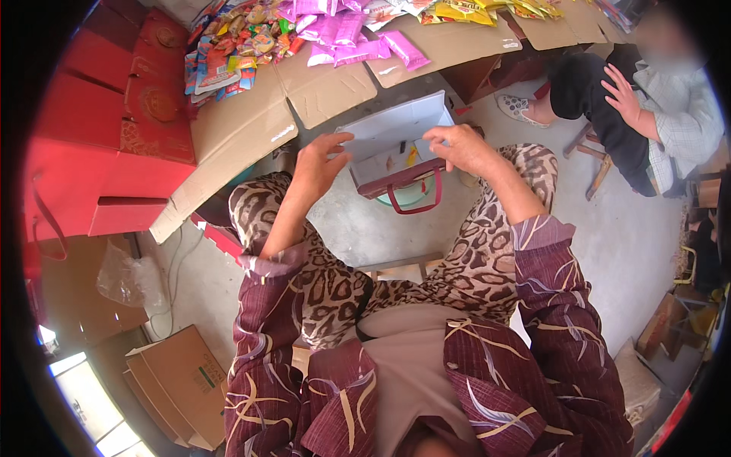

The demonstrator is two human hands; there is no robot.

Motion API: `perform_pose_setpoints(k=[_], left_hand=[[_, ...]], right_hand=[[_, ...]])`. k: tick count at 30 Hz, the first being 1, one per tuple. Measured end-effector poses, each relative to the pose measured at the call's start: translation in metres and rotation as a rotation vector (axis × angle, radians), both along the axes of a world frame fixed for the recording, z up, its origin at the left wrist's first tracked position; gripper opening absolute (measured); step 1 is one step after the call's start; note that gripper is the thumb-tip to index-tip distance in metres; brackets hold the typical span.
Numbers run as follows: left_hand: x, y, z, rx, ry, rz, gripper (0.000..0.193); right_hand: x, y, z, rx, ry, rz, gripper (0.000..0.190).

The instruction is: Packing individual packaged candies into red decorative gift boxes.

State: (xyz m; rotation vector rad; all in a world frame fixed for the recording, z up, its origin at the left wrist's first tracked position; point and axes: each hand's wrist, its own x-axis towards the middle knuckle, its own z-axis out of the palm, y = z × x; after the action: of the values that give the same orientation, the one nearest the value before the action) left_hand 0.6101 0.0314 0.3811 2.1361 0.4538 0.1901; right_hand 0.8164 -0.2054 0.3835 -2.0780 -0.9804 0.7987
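Note:
An open gift box [394, 123] with a white inside, a dark red outer side and a red carrying handle [416, 211] lies between my knees. A small dark piece and a yellow wrapper [412, 155] rest inside it. My left hand [321, 165] is raised by the box's left end, fingers bent and apart, with nothing in it. Over the right end, my right hand [464, 149] is likewise empty, its fingers spread and curled downward. Whether its fingertips touch the box I cannot tell. Part of a pale green basin [420, 193] shows below the box.
Flattened cardboard [328, 94] covers the table, holding pink packets [348, 43], mixed wrapped snacks [260, 40] and yellow packets [465, 11]. Red gift boxes [154, 103] stand left. At right, another person [674, 108] sits on a wooden stool [597, 163]. Cartons [177, 383] lean at lower left.

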Motion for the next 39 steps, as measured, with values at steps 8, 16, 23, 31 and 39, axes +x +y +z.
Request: perform_pose_setpoints(k=[8, 16, 23, 31, 39], left_hand=[[-0.02, 0.004, -0.018, -0.068, -0.175, 0.17, 0.028], [-0.014, 0.003, 0.025, -0.053, -0.229, 0.242, 0.022], [0.041, 0.016, 0.077, 0.318, -0.414, 0.23, 0.018], [0.125, -0.016, 0.083, 0.914, -0.483, -0.071, 0.039], [0.166, -0.016, 0.068, 1.224, -0.107, -0.159, 0.054]], right_hand=[[-0.007, 0.001, -0.022, -0.154, -0.117, 0.245, 0.032], [-0.012, 0.006, -0.021, -0.204, -0.176, 0.295, 0.029], [-0.008, 0.008, -0.01, -0.232, -0.139, 0.28, 0.025], [-0.002, 0.01, -0.028, -0.21, -0.143, 0.318, 0.024], [-0.005, 0.009, -0.014, -0.272, -0.108, 0.282, 0.02]])
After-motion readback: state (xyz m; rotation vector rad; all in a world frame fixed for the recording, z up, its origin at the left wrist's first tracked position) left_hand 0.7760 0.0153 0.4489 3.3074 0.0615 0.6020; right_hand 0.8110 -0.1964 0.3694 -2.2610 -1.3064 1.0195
